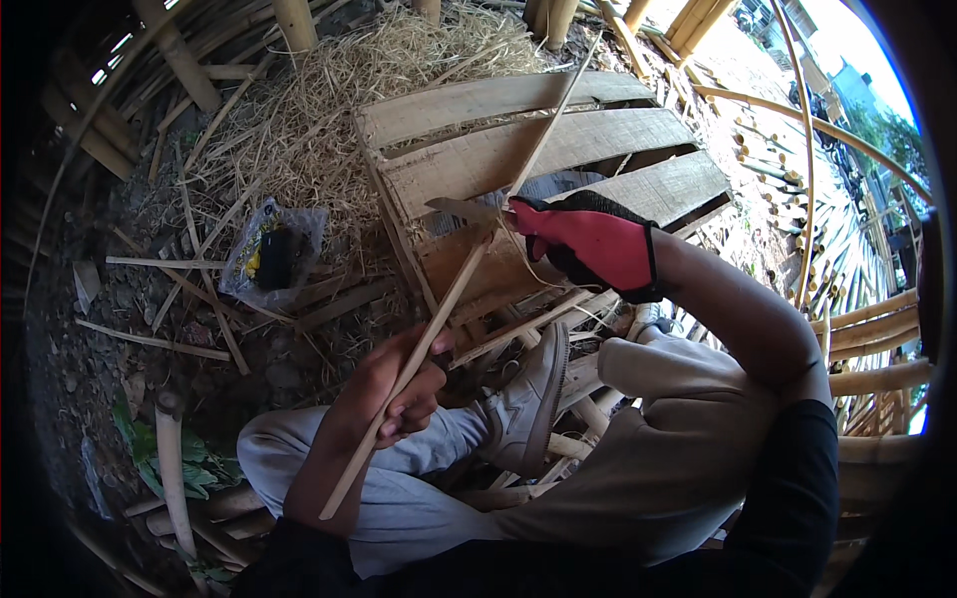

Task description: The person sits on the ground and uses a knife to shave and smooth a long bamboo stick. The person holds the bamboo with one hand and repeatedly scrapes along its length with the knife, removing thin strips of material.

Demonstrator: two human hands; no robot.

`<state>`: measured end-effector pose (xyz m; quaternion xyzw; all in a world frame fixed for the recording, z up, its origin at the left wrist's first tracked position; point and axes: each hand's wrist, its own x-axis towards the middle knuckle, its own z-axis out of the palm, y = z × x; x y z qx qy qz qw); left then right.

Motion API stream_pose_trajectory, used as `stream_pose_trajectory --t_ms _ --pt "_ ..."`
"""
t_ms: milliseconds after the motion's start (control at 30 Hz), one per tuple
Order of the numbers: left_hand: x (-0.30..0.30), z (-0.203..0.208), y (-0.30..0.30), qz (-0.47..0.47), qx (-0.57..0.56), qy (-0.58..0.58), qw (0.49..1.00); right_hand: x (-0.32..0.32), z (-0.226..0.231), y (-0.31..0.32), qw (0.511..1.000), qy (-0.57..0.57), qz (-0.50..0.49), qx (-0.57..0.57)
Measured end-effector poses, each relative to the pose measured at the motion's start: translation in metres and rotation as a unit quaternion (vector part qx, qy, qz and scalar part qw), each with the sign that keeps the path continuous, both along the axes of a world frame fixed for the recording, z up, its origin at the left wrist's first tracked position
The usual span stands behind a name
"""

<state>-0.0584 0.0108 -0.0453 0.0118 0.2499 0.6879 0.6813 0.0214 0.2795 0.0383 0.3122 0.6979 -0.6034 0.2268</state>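
Observation:
My bare left hand (394, 387) is closed around the lower part of a long, thin bamboo strip (454, 297), which slants up and away to the right. My right hand (588, 239), in a red and black glove, grips a knife (461, 208). Its blade points left and lies against or very close to the strip; the handle is hidden in the glove. A thin curled shaving hangs by the glove. Beneath both, a wooden slatted crate (538, 149) stands between me and the shavings pile, with printed paper (558, 185) showing through its gap.
A heap of pale shavings (339, 90) lies behind the crate. To the left is a clear plastic bag (274, 254) with a dark object inside, among loose strips (164, 263). Bamboo poles (837, 379) line the right side. My shoe (526, 404) rests close below the crate.

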Motion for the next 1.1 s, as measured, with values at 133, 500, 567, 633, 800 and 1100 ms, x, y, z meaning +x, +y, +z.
stream_pose_trajectory --t_ms 133,500,567,633,800,1100 --pt "-0.001 0.000 -0.005 -0.001 0.026 0.015 1.000 -0.003 -0.005 0.005 0.996 0.057 0.023 0.059" --pt "-0.002 0.015 -0.011 -0.035 -0.012 0.129 0.991 0.008 -0.011 -0.015 0.859 0.166 0.164 0.455" --pt "0.000 0.014 -0.017 -0.055 0.006 0.144 0.988 0.011 -0.008 -0.017 0.828 0.195 0.179 0.494" --pt "0.008 0.020 -0.024 -0.084 -0.056 0.180 0.978 0.012 -0.006 -0.019 0.791 0.224 0.196 0.534" --pt "0.015 0.033 -0.040 -0.069 -0.071 0.164 0.981 0.010 -0.022 -0.031 0.744 0.307 0.134 0.578" --pt "0.015 0.035 -0.032 -0.063 -0.117 0.216 0.967 0.004 -0.034 -0.036 0.646 0.310 0.121 0.687"
